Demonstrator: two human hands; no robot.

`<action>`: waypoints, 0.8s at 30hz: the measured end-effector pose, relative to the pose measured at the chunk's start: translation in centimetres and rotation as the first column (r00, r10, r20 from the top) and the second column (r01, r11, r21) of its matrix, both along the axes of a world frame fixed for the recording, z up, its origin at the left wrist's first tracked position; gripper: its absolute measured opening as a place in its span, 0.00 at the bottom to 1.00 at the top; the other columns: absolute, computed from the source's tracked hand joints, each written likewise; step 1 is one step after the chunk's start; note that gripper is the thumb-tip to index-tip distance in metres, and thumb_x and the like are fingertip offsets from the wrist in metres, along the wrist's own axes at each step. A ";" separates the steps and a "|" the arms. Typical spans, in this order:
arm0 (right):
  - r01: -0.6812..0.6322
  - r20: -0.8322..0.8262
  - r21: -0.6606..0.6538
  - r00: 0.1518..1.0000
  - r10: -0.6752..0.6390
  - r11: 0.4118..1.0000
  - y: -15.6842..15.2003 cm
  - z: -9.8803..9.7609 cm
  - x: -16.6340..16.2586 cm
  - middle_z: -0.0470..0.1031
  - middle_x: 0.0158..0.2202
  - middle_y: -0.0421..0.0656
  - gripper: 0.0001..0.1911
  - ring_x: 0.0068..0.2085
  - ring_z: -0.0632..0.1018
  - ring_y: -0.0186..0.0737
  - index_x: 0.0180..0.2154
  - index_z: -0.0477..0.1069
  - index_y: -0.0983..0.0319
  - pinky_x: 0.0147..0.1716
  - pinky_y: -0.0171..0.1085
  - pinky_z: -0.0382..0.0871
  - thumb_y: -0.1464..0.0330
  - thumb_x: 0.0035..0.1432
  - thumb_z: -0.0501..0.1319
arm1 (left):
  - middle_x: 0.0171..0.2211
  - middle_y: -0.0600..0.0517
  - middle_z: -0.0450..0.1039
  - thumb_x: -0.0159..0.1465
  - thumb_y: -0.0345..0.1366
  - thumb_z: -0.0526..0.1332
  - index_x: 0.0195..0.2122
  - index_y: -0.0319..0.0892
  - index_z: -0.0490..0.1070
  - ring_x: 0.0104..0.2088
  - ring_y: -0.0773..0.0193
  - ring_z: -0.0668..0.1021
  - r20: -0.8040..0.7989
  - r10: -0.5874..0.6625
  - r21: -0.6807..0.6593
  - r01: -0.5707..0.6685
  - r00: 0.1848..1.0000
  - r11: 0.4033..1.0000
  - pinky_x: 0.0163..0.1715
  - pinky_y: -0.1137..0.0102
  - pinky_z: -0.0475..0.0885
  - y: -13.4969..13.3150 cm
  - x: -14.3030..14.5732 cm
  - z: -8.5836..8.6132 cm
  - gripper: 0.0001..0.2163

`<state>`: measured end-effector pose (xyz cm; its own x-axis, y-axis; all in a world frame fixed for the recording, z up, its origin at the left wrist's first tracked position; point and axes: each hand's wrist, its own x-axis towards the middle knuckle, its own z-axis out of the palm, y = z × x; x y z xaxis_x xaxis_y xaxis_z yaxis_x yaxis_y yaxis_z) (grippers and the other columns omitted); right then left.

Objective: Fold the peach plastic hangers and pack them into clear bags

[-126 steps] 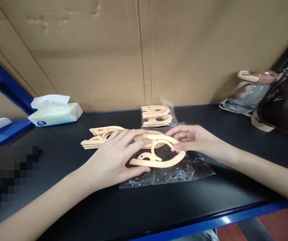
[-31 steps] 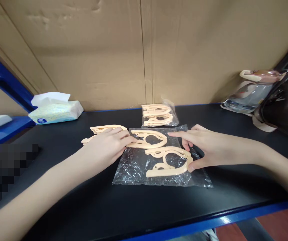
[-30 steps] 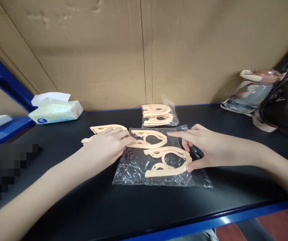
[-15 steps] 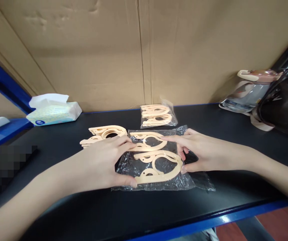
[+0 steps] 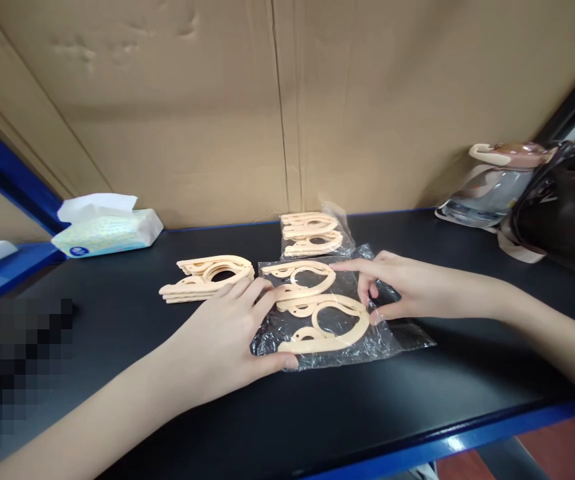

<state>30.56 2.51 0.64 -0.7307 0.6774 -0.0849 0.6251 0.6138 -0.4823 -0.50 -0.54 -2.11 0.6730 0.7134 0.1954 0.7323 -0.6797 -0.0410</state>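
A clear plastic bag (image 5: pixel 385 350) lies flat on the black tabletop with cream folding hangers (image 5: pixel 332 343) inside, in two groups. My left hand (image 5: pixel 240 327) rests on the bag's left side, fingers spread, the thumb by the near hanger's end and the index finger on the upper one. On the right side, my right hand (image 5: pixel 390 287) touches the bag with index finger and thumb stretched apart; its other fingers are curled. A loose stack of similar folded hangers (image 5: pixel 222 260) lies just beyond my left hand. Behind the bag is another bagged set of hangers (image 5: pixel 312 233).
A tissue pack (image 5: pixel 112 230) sits at the back left. A clear water bottle (image 5: pixel 497 187) leans beside a black bag (image 5: pixel 567 207) at the back right. Cardboard (image 5: pixel 192 120) walls off the rear. The black table (image 5: pixel 347 413) has a blue front edge.
The hanger bag has shifted slightly right and away from me. My left hand has moved right along with it, and the loose stack shows more. My right hand stays at the bag's right side.
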 end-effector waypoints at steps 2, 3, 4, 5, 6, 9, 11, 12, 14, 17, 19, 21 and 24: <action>-0.003 -0.025 -0.030 1.000 0.002 1.000 0.0 -0.2 -0.2 0.78 0.38 0.40 0.41 0.43 0.74 0.43 0.70 0.48 0.53 0.48 0.43 0.63 0.56 0.61 0.62 | 0.57 0.42 0.68 0.62 0.66 0.53 0.62 0.39 0.64 0.57 0.44 0.69 -0.002 -0.003 0.006 0.003 1.000 1.000 0.56 0.53 0.67 0.1 -0.2 -0.2 0.39; -0.005 -0.036 -0.039 0.999 0.004 0.999 0.0 -0.4 -0.3 0.78 0.38 0.39 0.41 0.43 0.74 0.43 0.70 0.48 0.53 0.48 0.43 0.63 0.56 0.61 0.62 | 0.57 0.42 0.68 0.62 0.67 0.53 0.62 0.38 0.64 0.57 0.44 0.69 -0.006 0.000 -0.002 0.000 1.000 1.000 0.56 0.53 0.67 0.1 -0.2 -0.2 0.39; -0.006 -0.046 -0.042 0.999 0.005 0.999 -0.1 -0.6 -0.4 0.78 0.38 0.39 0.41 0.43 0.74 0.43 0.70 0.47 0.54 0.49 0.44 0.63 0.57 0.61 0.62 | 0.57 0.42 0.68 0.62 0.66 0.54 0.62 0.38 0.64 0.57 0.44 0.70 -0.013 0.006 -0.016 -0.006 1.000 1.000 0.56 0.53 0.67 0.1 -0.2 -0.1 0.39; -0.007 -0.054 -0.038 0.999 0.005 0.999 -0.1 -0.7 -0.5 0.78 0.37 0.39 0.41 0.43 0.74 0.43 0.70 0.48 0.54 0.50 0.44 0.62 0.57 0.61 0.62 | 0.57 0.41 0.68 0.61 0.66 0.55 0.62 0.38 0.65 0.57 0.44 0.70 -0.020 0.011 -0.036 -0.012 1.000 0.999 0.55 0.54 0.68 0.2 -0.2 0.1 0.39; -0.005 -0.059 -0.026 0.998 0.003 1.000 -0.1 -0.8 -0.7 0.77 0.36 0.39 0.41 0.42 0.74 0.43 0.70 0.48 0.54 0.49 0.44 0.63 0.57 0.61 0.62 | 0.56 0.41 0.68 0.61 0.66 0.56 0.61 0.38 0.65 0.57 0.44 0.70 -0.027 0.016 -0.057 -0.018 0.999 0.998 0.55 0.54 0.68 0.2 -0.1 0.4 0.39; 0.016 -0.054 0.046 0.998 -0.014 0.999 -0.1 -1.0 -1.0 0.76 0.35 0.39 0.41 0.40 0.73 0.43 0.68 0.53 0.55 0.45 0.43 0.64 0.55 0.58 0.64 | 0.55 0.42 0.69 0.59 0.64 0.61 0.60 0.39 0.66 0.56 0.44 0.71 -0.030 0.019 -0.106 -0.022 0.999 0.994 0.54 0.54 0.69 0.3 0.1 1.0 0.38; 0.024 -0.034 0.111 0.999 -0.020 0.994 -0.1 -0.9 -1.2 0.76 0.33 0.39 0.41 0.38 0.73 0.43 0.67 0.55 0.55 0.43 0.42 0.64 0.54 0.57 0.65 | 0.54 0.43 0.69 0.58 0.63 0.62 0.61 0.40 0.66 0.55 0.44 0.71 -0.022 0.019 -0.123 -0.022 1.000 0.992 0.53 0.55 0.70 0.4 0.2 1.2 0.38; 0.023 -0.025 0.147 1.000 -0.020 0.989 -0.1 -0.9 -1.2 0.76 0.33 0.39 0.42 0.38 0.73 0.43 0.67 0.55 0.56 0.43 0.42 0.64 0.53 0.57 0.66 | 0.54 0.43 0.69 0.58 0.63 0.63 0.61 0.41 0.65 0.55 0.44 0.71 -0.021 0.021 -0.133 -0.024 1.000 0.991 0.53 0.55 0.70 0.5 0.2 1.3 0.38; 0.014 -0.009 0.217 1.000 -0.013 0.976 -0.2 -0.9 -1.3 0.76 0.32 0.38 0.42 0.36 0.73 0.43 0.67 0.55 0.56 0.42 0.43 0.64 0.52 0.57 0.66 | 0.56 0.43 0.68 0.57 0.63 0.63 0.61 0.42 0.64 0.56 0.44 0.71 -0.022 0.032 -0.151 -0.035 0.999 0.988 0.54 0.54 0.69 0.5 0.2 1.2 0.38; 0.006 0.010 0.295 1.000 -0.009 0.956 -0.2 -1.1 -1.4 0.75 0.31 0.38 0.43 0.34 0.73 0.43 0.67 0.55 0.57 0.42 0.43 0.63 0.51 0.56 0.66 | 0.58 0.44 0.67 0.57 0.63 0.64 0.62 0.45 0.63 0.58 0.44 0.69 -0.025 0.070 -0.172 -0.073 0.997 0.982 0.55 0.54 0.69 0.5 0.2 1.2 0.38; 0.002 0.025 0.325 1.000 -0.011 0.946 -0.2 -1.3 -1.4 0.75 0.30 0.38 0.42 0.34 0.73 0.43 0.66 0.56 0.59 0.42 0.43 0.63 0.51 0.56 0.66 | 0.59 0.45 0.66 0.56 0.63 0.64 0.62 0.46 0.62 0.59 0.43 0.69 -0.023 0.088 -0.185 -0.091 0.996 0.979 0.55 0.53 0.69 0.4 0.2 1.3 0.38; 0.000 0.032 0.347 0.999 -0.012 0.938 -0.2 -1.5 -1.5 0.74 0.29 0.38 0.41 0.34 0.74 0.44 0.66 0.57 0.59 0.42 0.43 0.63 0.51 0.56 0.66 | 0.58 0.45 0.67 0.57 0.63 0.64 0.62 0.46 0.62 0.59 0.44 0.69 -0.019 0.092 -0.195 -0.094 0.996 0.976 0.55 0.53 0.69 0.4 0.3 1.4 0.38; 0.001 0.038 0.367 0.999 -0.017 0.930 -0.1 -1.7 -1.5 0.75 0.29 0.38 0.41 0.34 0.73 0.44 0.66 0.57 0.59 0.42 0.43 0.64 0.51 0.56 0.66 | 0.58 0.45 0.67 0.57 0.63 0.64 0.62 0.46 0.62 0.58 0.44 0.70 -0.018 0.085 -0.197 -0.087 0.996 0.976 0.54 0.53 0.69 0.4 0.3 1.4 0.38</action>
<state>29.01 2.38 -1.08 -0.7256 0.6734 0.1418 0.6455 0.7374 -0.1991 -0.20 -0.13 -0.67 0.6084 0.7927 0.0386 0.7888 -0.6093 0.0806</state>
